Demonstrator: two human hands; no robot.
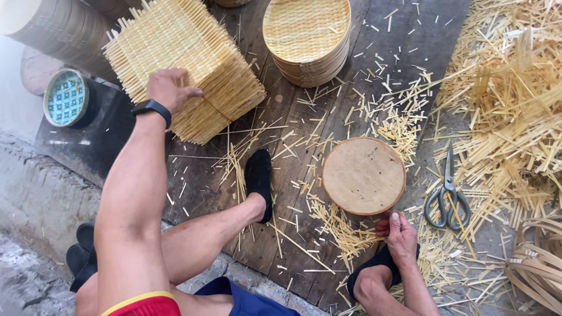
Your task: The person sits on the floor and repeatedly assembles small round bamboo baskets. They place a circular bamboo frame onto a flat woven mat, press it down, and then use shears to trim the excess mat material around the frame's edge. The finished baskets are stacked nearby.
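My left hand [170,88], with a black watch on its wrist, rests on top of a tied stack of square woven bamboo mats [193,64] at the upper left, fingers spread over the top mat's edge. A round wooden disc [363,174] lies flat on the dark planks right of centre. At its near rim, my right hand [400,234] touches the disc with its fingertips, down by my right foot. My left foot in a black shoe [259,178] sits between the two.
A stack of round woven trays [307,35] stands at the top centre. Grey scissors [448,196] lie right of the disc. Heaps of bamboo strips [509,105] cover the right side, bent bamboo hoops [538,263] sit lower right, and a patterned round tin [65,98] stands at the left.
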